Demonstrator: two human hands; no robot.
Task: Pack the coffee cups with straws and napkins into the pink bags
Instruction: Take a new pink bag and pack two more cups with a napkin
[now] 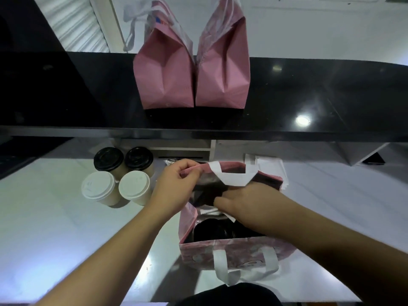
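Standing bags [164, 69]: plain pink, white handles.
Open bag [238, 250]: pink mottled with white outside, dark inside, white handles.
Back cups [108, 159]: black lids, tan sides.
Front cups [98, 185]: white lids, pale tan sides.
Upper counter [309, 93]: glossy black.
Lower counter [44, 217]: white.
Napkins [270, 165]: white.

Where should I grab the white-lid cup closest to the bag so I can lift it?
Take the nearer white-lid cup by its paper side just under the lid, coming down from above, fingers on its near and bag-facing sides. It stands upright, and the other white-lid cup and a black-lid cup crowd its other sides. The lid alone might pop off.
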